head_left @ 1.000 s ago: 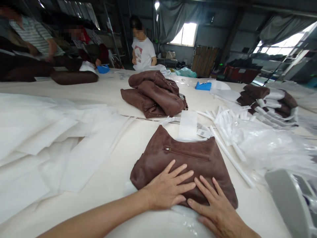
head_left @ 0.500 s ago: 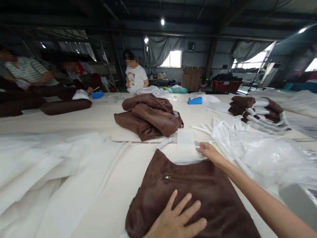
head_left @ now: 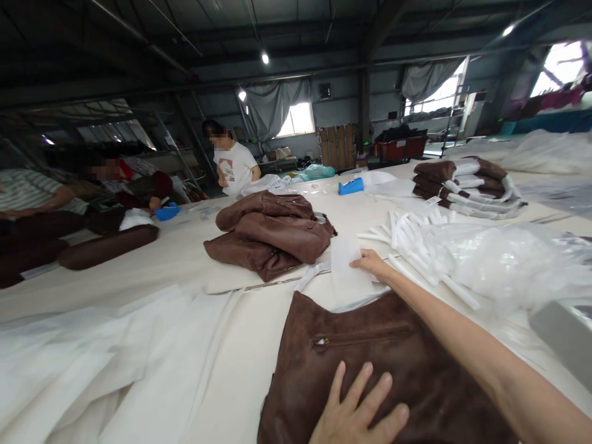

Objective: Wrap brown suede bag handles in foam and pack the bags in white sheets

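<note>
A brown suede bag (head_left: 370, 364) with a zip pocket lies flat on the cream table (head_left: 185, 253) right in front of me. My left hand (head_left: 356, 410) rests on its near part, fingers spread flat. My right hand (head_left: 372, 264) reaches past the bag's top edge and touches a white paper-wrapped strap piece (head_left: 345, 265); its fingers are curled on the paper's edge, and I cannot make out whether they pinch it.
A heap of brown bags (head_left: 271, 237) lies mid-table. White wrapped straps (head_left: 411, 237) and clear plastic bags (head_left: 499, 259) spread to the right, white fabric sheets (head_left: 92, 357) to the left. Stacked wrapped bags (head_left: 462, 179) and a blue tape dispenser (head_left: 350, 185) sit farther back. Three people work at the far left.
My right hand left the bag and reached forward to the white paper piece. My left hand stayed flat on the bag. The view tilted up and swung left.
</note>
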`<move>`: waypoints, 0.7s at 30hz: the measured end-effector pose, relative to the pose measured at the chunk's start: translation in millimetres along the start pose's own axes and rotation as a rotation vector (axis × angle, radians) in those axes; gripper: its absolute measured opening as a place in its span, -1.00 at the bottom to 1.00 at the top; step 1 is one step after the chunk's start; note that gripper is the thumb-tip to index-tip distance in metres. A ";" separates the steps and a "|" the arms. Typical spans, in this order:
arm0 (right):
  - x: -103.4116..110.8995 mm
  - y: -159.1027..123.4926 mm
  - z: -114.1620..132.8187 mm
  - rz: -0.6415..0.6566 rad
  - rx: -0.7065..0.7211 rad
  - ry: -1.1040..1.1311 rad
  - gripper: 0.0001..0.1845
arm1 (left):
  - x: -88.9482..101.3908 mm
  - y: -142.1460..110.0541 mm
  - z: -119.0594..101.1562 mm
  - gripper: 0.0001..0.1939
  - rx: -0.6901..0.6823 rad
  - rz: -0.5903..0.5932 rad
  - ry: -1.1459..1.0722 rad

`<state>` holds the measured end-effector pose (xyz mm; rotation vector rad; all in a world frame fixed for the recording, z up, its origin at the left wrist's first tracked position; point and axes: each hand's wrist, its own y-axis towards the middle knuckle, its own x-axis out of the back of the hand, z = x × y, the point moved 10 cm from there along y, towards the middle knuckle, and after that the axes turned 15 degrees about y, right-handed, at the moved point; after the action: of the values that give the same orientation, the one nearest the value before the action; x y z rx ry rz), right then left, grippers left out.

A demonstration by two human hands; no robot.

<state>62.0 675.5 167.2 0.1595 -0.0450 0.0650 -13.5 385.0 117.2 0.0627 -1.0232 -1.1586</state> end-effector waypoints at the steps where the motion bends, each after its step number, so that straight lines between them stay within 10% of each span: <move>1: 0.1 -5.2 6.1 0.015 0.009 0.013 -0.62 | -0.9 0.4 -0.5 -0.41 -0.021 0.033 -0.020; 6: 7.5 -47.4 28.2 0.156 0.008 0.024 -0.67 | -2.0 4.6 2.0 -0.33 -0.027 0.280 -0.229; 11: -4.1 -138.2 46.8 0.679 0.322 -0.134 -0.69 | 5.3 13.3 6.1 -0.44 0.044 0.388 -0.370; 21: 1.5 -236.0 14.8 0.812 0.640 -0.621 -0.45 | 30.5 6.4 36.9 -0.76 0.358 -0.012 -0.601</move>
<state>79.0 440.8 144.8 0.7927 -0.7133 0.8448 -33.6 380.6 160.9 0.0018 -1.7597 -1.0101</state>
